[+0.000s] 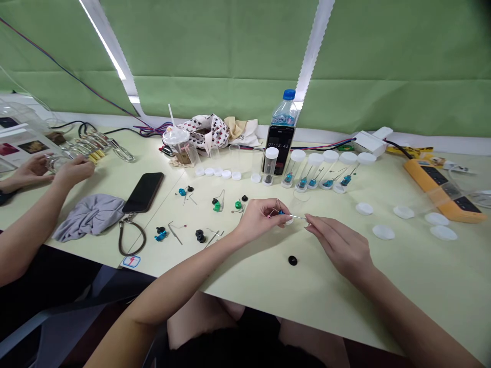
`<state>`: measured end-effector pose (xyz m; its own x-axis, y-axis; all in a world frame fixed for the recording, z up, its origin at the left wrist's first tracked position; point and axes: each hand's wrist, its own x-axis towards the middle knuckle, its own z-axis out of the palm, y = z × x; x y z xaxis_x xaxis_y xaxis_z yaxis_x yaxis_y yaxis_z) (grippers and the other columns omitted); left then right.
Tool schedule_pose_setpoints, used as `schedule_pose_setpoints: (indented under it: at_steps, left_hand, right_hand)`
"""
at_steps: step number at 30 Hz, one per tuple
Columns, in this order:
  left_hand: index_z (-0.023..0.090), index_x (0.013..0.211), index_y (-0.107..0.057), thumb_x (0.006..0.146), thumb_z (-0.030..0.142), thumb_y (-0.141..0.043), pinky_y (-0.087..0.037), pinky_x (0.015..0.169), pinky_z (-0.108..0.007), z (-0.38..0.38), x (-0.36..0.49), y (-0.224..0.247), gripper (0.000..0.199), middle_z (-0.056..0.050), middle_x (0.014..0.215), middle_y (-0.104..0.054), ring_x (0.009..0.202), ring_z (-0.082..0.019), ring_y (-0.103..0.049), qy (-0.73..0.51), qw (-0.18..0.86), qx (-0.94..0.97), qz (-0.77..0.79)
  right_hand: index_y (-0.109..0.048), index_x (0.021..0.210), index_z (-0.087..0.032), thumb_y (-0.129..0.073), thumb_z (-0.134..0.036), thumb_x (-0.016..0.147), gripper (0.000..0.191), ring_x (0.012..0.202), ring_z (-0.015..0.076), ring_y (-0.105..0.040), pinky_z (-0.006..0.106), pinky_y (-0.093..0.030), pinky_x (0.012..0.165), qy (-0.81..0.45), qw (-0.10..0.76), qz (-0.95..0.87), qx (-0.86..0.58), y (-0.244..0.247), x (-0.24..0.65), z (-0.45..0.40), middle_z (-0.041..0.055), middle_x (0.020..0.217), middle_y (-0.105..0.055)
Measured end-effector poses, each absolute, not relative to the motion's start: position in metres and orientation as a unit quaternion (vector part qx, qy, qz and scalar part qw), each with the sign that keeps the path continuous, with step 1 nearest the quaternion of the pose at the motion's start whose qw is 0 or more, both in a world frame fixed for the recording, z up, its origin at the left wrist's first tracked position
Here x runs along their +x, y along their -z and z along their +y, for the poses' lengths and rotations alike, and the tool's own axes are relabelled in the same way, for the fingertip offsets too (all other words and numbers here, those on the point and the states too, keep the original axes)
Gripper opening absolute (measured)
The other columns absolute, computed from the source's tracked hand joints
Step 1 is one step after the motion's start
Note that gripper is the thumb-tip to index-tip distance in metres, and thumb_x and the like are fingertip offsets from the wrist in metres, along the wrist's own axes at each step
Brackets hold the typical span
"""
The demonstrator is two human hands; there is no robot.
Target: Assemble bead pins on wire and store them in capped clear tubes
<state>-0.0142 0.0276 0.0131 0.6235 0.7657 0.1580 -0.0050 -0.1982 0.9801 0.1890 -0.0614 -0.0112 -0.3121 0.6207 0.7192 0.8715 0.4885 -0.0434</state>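
Pinching a small blue piece (pixel 281 211) in the left hand (pixel 261 217) and a thin metal rod (pixel 297 217) in the right hand (pixel 339 245), over the worktop (pixel 253 273) between front edge and capped tubes (pixel 270 166); apparently fitting rod to piece, probably calling next for steady alignment.

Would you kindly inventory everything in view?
Curtains: several, green, back
Table: one, pale, below
Bottle: one, clear, back
Phones: two, black, back and left
Capped tubes: six, clear, back
White caps: several, back
Part sets: five, blue, green, black, centre-left
Black disc: one, front
White discs: five, right
Power strip: one, orange, right
Cables: several, dark, back
Cup: one, clear, back
Bag: one, patterned white, back
Cloth: one, grey, left
Metal items: several, silver, left
Neighbour's hands: two, left
Left hand: one, bare, centre, holding blue part
Right hand: one, bare, centre, holding silver rod
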Motion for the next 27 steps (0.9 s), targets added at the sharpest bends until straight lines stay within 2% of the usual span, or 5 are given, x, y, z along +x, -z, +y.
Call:
schedule_pose_setpoints:
  at_steps: [5, 13, 21, 27]
  left_hand:
    - [0.01, 0.081, -0.065, 0.075, 0.031, -0.065, -0.049, 0.06, -0.024, 0.0261, -0.0132, -0.013, 0.021, -0.006, 0.073, -0.066, 0.06, -0.011, -0.062, -0.328, 0.574, 0.699, 0.273]
    - [0.011, 0.083, -0.066, 0.077, 0.032, -0.063, -0.048, 0.061, -0.023, 0.0267, -0.0133, -0.0085, 0.022, -0.006, 0.078, -0.067, 0.062, -0.01, -0.061, -0.331, 0.547, 0.721, 0.265]
    - [0.012, 0.082, -0.067, 0.074, 0.028, -0.065, -0.048, 0.059, -0.022, 0.0266, -0.0129, -0.011, 0.018, -0.006, 0.078, -0.067, 0.06, -0.01, -0.061, -0.332, 0.543, 0.722, 0.272]
    - [0.012, 0.082, -0.068, 0.073, 0.029, -0.066, -0.047, 0.058, -0.021, 0.0276, -0.0136, -0.0106, 0.019, -0.005, 0.076, -0.067, 0.059, -0.01, -0.061, -0.329, 0.542, 0.721, 0.279]
  right_hand:
    - [-0.047, 0.13, -0.025, -0.055, -0.01, 0.084, 0.049, 0.082, 0.0177, -0.067, 0.029, -0.055, 0.072, 0.19, 0.331, -0.807, -0.45, 0.0099, 0.1928, -0.0637, 0.0046, 0.097, -0.07]
    - [-0.043, 0.133, -0.023, -0.054, -0.007, 0.083, 0.053, 0.082, 0.0159, -0.067, 0.026, -0.054, 0.071, 0.194, 0.324, -0.813, -0.444, 0.0071, 0.1915, -0.0653, 0.0042, 0.094, -0.07]
    - [-0.052, 0.123, -0.022, -0.054, -0.007, 0.084, 0.042, 0.077, 0.0123, -0.066, 0.022, -0.053, 0.069, 0.173, 0.348, -0.804, -0.45, 0.0102, 0.1907, -0.0642, 0.0017, 0.086, -0.07]
    - [-0.056, 0.116, -0.022, -0.051, -0.008, 0.086, 0.033, 0.07, 0.0099, -0.064, 0.021, -0.052, 0.066, 0.109, 0.36, -0.804, -0.462, 0.006, 0.1868, -0.0635, 0.0015, 0.081, -0.068]
